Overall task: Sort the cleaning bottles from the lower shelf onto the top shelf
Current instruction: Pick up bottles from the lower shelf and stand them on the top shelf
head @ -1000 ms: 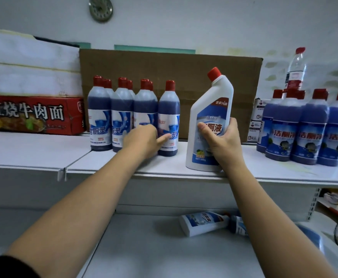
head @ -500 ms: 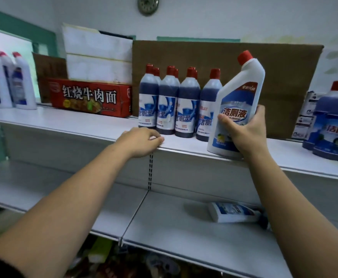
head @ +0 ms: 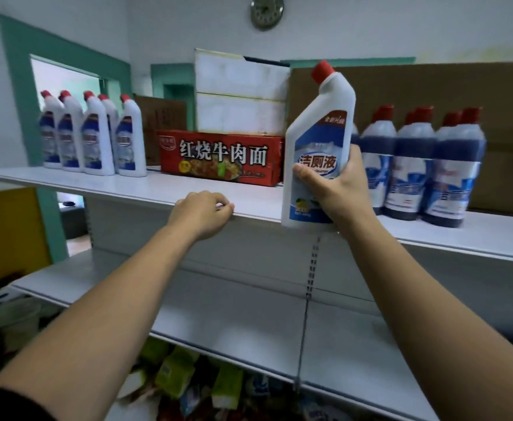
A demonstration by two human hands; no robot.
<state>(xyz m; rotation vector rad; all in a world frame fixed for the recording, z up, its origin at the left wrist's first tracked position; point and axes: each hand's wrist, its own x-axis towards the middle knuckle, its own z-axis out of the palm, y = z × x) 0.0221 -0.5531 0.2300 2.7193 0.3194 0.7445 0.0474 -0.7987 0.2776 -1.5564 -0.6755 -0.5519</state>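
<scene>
My right hand point(head: 338, 189) grips a white cleaning bottle point(head: 317, 141) with a red cap and a blue label, held upright at the front edge of the top shelf point(head: 127, 185). My left hand point(head: 202, 209) rests curled on that shelf's front edge, holding nothing. Several matching white bottles point(head: 94, 135) stand in a group at the shelf's far left. Several dark blue bottles with red caps point(head: 422, 165) stand behind and to the right of the held bottle. The lower shelf point(head: 249, 311) shows only bare surface in this view.
A red noodle carton point(head: 221, 158) lies on the top shelf between the two bottle groups, with white boxes point(head: 240, 92) stacked behind it and brown cardboard point(head: 462, 86) against the wall. Green packets point(head: 176, 372) sit under the lower shelf. A doorway opens at the left.
The view has swung left, and the white bottles at the far left are now closer in. My right hand has carried the white bottle leftward along the shelf edge. My left hand slid left along the edge.
</scene>
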